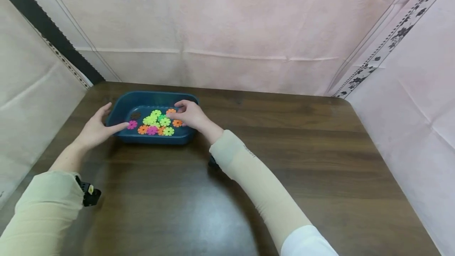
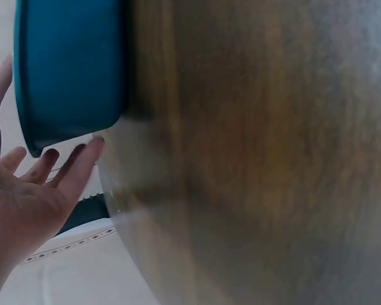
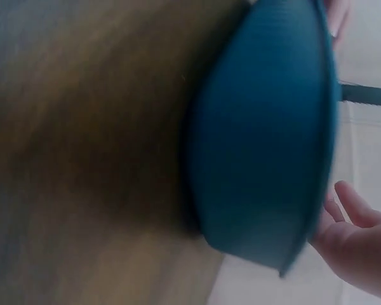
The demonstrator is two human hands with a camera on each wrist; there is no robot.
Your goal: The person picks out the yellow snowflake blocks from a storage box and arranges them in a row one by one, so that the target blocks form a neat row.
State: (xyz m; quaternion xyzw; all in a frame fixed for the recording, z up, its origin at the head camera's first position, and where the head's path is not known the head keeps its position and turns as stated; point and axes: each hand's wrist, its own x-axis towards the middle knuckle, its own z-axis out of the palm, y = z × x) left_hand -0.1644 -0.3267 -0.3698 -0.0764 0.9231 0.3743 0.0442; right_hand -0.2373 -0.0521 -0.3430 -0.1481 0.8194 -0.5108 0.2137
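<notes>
A blue plastic tray (image 1: 153, 139) holds several flower-shaped pieces in yellow-green, orange, pink and green. My left hand (image 1: 94, 129) is at the tray's left end, fingers spread outside the wall and thumb reaching over the rim near a pink flower piece (image 1: 132, 124). In the left wrist view those fingers (image 2: 82, 168) lie close beside the tray's end. My right hand (image 1: 192, 115) reaches over the right end, its fingers bent and thumb apart from them, above an orange flower piece (image 1: 177, 123). In the right wrist view the tray wall (image 3: 260, 140) hides part of this hand.
The tray stands near the far left of a brown wooden table (image 1: 284, 161). Pale cloth (image 1: 227, 31) hangs behind and at both sides. A dark strip (image 1: 53, 27) runs down the cloth at the left. A black wrist device (image 1: 90, 194) sits at my left sleeve.
</notes>
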